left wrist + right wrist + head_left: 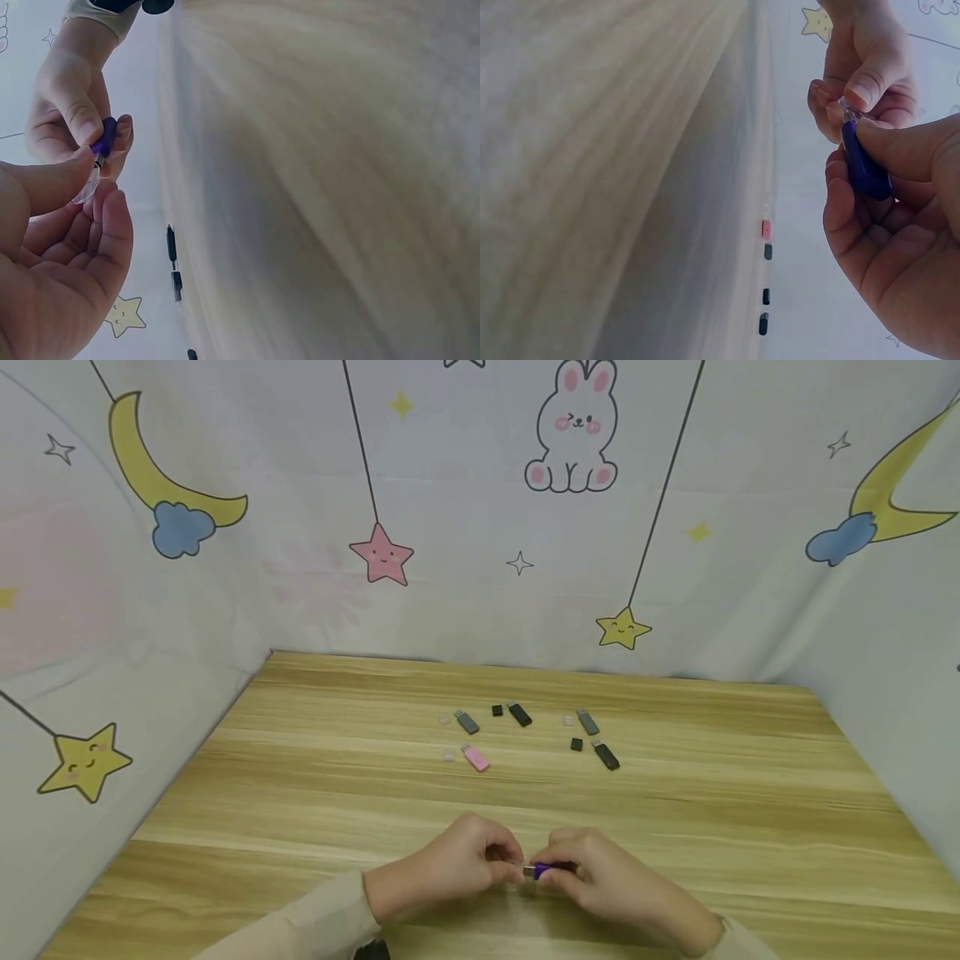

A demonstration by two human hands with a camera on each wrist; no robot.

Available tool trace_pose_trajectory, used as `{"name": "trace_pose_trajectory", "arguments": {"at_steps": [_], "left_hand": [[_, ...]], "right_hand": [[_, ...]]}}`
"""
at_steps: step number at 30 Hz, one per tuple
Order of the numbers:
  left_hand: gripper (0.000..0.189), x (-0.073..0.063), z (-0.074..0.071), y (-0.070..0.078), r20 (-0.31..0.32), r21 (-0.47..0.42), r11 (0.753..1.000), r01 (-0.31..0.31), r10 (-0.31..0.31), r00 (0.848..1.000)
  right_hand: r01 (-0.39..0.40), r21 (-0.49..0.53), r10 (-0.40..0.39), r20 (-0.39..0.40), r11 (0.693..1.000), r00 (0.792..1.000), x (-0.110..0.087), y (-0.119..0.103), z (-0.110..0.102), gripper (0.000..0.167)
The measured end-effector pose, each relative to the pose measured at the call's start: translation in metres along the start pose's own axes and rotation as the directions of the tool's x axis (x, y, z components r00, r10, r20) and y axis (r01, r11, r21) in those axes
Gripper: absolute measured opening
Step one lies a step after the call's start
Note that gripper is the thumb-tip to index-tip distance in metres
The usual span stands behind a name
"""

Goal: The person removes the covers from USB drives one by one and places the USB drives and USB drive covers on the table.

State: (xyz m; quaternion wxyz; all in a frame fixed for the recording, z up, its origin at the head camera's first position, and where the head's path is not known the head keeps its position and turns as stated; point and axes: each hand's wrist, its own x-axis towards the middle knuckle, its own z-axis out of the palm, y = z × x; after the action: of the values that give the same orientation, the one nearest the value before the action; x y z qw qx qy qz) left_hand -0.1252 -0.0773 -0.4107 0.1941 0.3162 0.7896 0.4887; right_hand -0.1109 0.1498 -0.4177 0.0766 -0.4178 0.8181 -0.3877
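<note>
Close over the near part of the table, my right hand (611,881) pinches a purple USB flash drive (866,174) between thumb and fingers. Its metal plug (529,871) points left, bare for part of its length. Facing it, my left hand (461,864) holds a small clear cap (88,189) between thumb and fingertips. In the left wrist view the cap lies right at the plug's tip, in line with it. The fingers of the right hand hide part of the purple body in the head view.
Farther back on the wooden table (315,760) lie a pink flash drive (476,758), two grey drives (467,722) and two black drives (606,755). Each has a small cap beside its plug, such as the black cap (577,744). Printed cloth walls (465,618) enclose the table.
</note>
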Motion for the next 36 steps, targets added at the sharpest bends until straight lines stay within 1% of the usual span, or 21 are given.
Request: {"name": "trace_pose_trajectory", "arguments": {"at_steps": [5,7,12,16,19,24,26,29,36], "left_hand": [[0.005,0.002,-0.008,0.001,-0.018,0.028,1.000,-0.011,0.012,1.000],[0.006,0.003,-0.011,0.003,-0.028,0.053,0.998,-0.023,0.024,0.999],[0.005,0.007,-0.019,0.006,-0.062,0.099,0.995,-0.013,0.019,0.998],[0.006,0.012,-0.027,0.008,-0.093,0.134,0.991,-0.005,0.018,0.996],[0.008,0.017,-0.034,0.010,-0.115,0.152,0.988,-0.019,0.037,0.993],[0.008,0.025,-0.045,0.013,-0.151,0.183,0.980,-0.075,0.104,0.983],[0.008,0.028,-0.048,0.014,-0.165,0.192,0.978,-0.084,0.117,0.979],[0.007,0.033,-0.053,0.017,-0.184,0.207,0.975,-0.076,0.115,0.976],[0.009,0.045,-0.063,0.021,-0.220,0.225,0.974,-0.019,0.069,0.973]], "right_hand": [[0.001,-0.032,-0.002,-0.034,0.999,0.999,0.001,0.000,-0.005,0.014],[-0.037,-0.032,0.035,-0.041,0.999,0.999,0.002,-0.001,-0.008,0.014],[-0.142,-0.008,0.141,-0.067,0.990,0.988,0.007,-0.003,-0.017,0.015],[-0.183,0.004,0.183,-0.115,0.983,0.976,0.013,-0.001,-0.025,0.013],[-0.198,-0.015,0.193,-0.156,0.980,0.969,0.019,0.001,-0.032,0.012],[-0.198,-0.077,0.175,-0.241,0.977,0.955,0.027,0.001,-0.042,0.010],[-0.199,-0.097,0.167,-0.269,0.975,0.949,0.031,0.002,-0.046,0.009],[-0.215,-0.107,0.175,-0.298,0.971,0.938,0.036,0.006,-0.049,0.010],[-0.275,-0.074,0.240,-0.314,0.958,0.919,0.048,0.013,-0.057,0.013]]}}
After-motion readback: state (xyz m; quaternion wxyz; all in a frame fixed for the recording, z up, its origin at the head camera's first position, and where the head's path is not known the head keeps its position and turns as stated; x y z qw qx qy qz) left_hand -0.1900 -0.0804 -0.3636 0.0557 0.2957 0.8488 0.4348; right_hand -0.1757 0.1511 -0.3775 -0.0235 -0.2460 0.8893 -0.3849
